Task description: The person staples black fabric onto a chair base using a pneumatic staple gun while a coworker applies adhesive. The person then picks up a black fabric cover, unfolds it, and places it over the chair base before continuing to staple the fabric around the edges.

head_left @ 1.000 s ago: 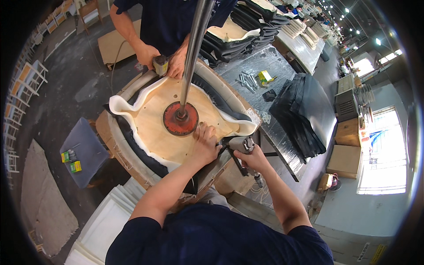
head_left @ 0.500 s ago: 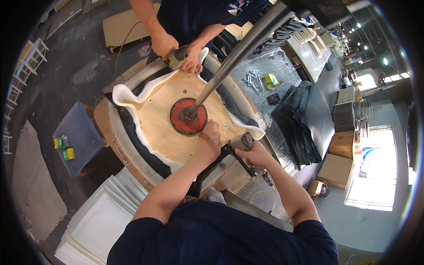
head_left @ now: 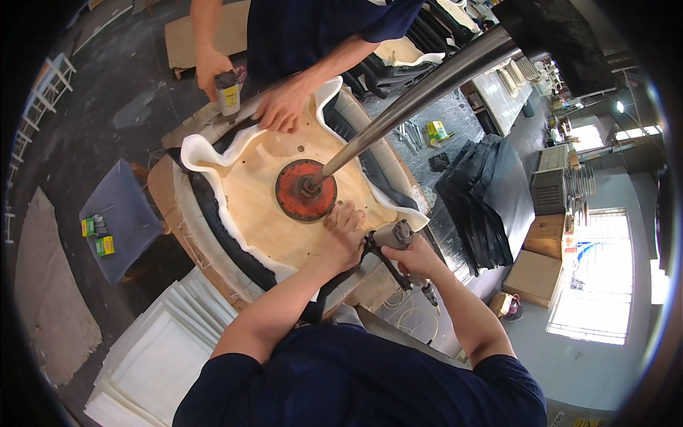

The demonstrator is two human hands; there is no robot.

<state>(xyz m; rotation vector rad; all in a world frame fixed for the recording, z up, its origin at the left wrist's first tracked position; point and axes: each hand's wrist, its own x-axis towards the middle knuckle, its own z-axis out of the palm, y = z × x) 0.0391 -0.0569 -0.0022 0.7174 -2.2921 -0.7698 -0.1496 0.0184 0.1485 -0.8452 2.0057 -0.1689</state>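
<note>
A plywood chair-seat panel (head_left: 249, 192) with white foam (head_left: 222, 208) and black covering (head_left: 257, 267) around its edge lies face down on a padded form. My left hand (head_left: 343, 235) presses on the panel's near edge, fingers spread and flat beside the red round plate (head_left: 293, 206). That plate bears on the panel at the end of a slanted metal shaft (head_left: 398, 107). In my right hand (head_left: 418, 256) is an air staple gun (head_left: 393, 235), its nose at the panel's near right corner. The gun hides the exact contact point.
Across the panel a co-worker's hand (head_left: 281, 107) lies on it; the other holds a second staple gun (head_left: 228, 92). A metal table at right bears stacked black sheets (head_left: 484, 199) and staples (head_left: 409, 135). White sheets (head_left: 156, 341) are stacked at lower left, near a blue-grey seat (head_left: 128, 228).
The co-worker's staple gun has moved left, off the panel's far edge, while their other hand has come to lie flatter on the panel. My staple gun has tilted and shifted slightly down.
</note>
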